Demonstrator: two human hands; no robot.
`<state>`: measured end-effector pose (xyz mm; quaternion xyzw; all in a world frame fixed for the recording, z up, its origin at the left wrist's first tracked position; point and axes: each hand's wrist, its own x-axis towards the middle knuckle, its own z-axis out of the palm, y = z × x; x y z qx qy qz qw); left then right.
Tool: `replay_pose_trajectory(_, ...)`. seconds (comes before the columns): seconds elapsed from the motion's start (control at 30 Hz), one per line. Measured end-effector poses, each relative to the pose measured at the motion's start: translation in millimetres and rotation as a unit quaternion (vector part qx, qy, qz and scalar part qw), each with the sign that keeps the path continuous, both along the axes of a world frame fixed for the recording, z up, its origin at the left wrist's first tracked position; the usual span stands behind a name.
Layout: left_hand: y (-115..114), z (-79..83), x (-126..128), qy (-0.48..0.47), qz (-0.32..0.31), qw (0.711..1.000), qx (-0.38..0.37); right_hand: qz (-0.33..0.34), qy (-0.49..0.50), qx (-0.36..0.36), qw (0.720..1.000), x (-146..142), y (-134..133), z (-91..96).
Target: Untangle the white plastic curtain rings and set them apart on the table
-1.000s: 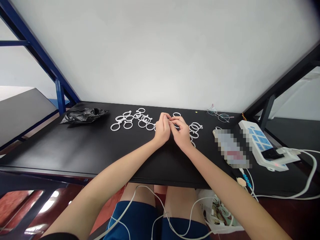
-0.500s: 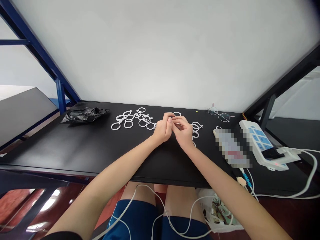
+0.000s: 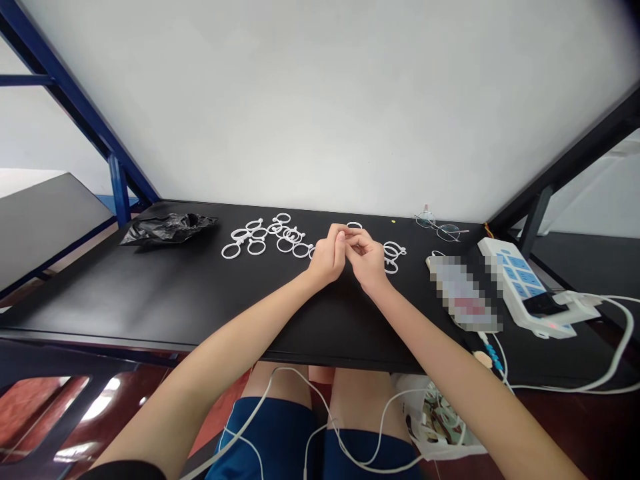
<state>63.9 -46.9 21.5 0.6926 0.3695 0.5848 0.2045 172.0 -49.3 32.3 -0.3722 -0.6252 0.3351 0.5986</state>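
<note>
My left hand [image 3: 326, 258] and my right hand [image 3: 367, 262] meet over the middle of the black table, with fingertips pressed together. Both are closed, and whatever they pinch is hidden behind the fingers. White plastic rings with small eyelets, like curtain rings, lie around them. Several rings [image 3: 294, 241] are spread to the left of my left hand, some overlapping. A smaller group of rings [image 3: 395, 257] rests just right of my right hand. One more ring [image 3: 355, 223] shows partly behind my fingers.
A crumpled black plastic bag [image 3: 167, 230] lies at the left. On the right are eyeglasses [image 3: 449, 232], a blurred phone [image 3: 463, 293] on a cable and a white power strip [image 3: 525, 287] with plugs. White cables [image 3: 385, 427] cross my lap. A wall [image 3: 320, 113] stands behind.
My hands stay together in nearly the same place, with a slight shift of the right fingers. A ring partly seen below my right hand is no longer visible. The view has shifted slightly.
</note>
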Motion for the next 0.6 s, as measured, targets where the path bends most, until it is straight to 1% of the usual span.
replay_pose_trajectory(0.17, 0.3, 2.3, 0.1, 0.002, 0.009, 1.000, 0.007, 0.003, 0.003, -0.003, 1.000, -0.5, -0.6, -0.1)
replay_pose_trajectory(0.33, 0.7, 1.1, -0.8, 0.015, 0.013, 1.000, 0.024, 0.007, 0.017, -0.017, 1.000, -0.5, -1.4, 0.3)
replay_pose_trajectory(0.6, 0.6, -1.0, -3.5, 0.065, 0.033, 0.997, 0.026, 0.012, 0.011, -0.032, 0.999, -1.4, -4.0, 3.6)
